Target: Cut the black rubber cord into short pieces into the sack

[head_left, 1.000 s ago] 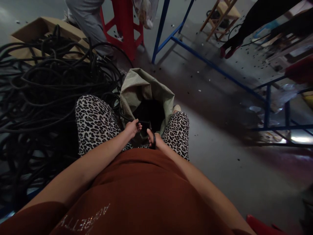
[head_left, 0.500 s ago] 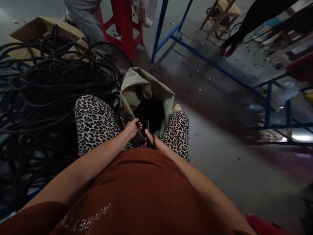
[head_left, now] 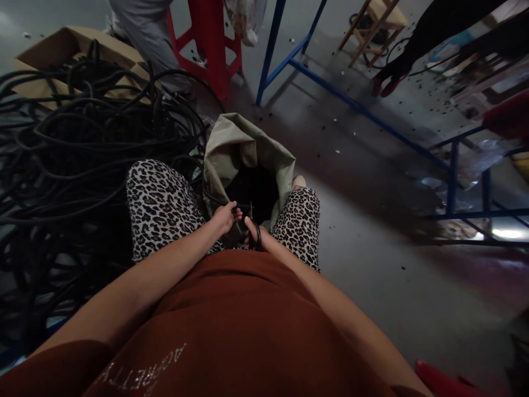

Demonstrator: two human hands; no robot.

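Note:
My left hand (head_left: 226, 216) is closed around a thin black rubber cord (head_left: 215, 200) that comes over from the left and reaches past the fingertips. My right hand (head_left: 253, 230) grips a pair of scissors (head_left: 258, 238) with black handles. Its narrow blades point away from me, close by the cord's end; whether they touch it is too dark to see. Both hands are over the near rim of an open pale sack (head_left: 231, 129), which stands between my knees. The sack's inside is dark, and what lies in it cannot be made out.
A big tangle of black cord (head_left: 103, 132) lies left of my knee, partly over an open cardboard box (head_left: 78, 38). Beyond the sack stand a red stool (head_left: 210, 49) and a blue metal frame (head_left: 351, 102). Other people's legs are visible at the back.
My left hand has shifted very slightly to the right with the cord. My right hand, with the scissors, and the sack are almost where they were.

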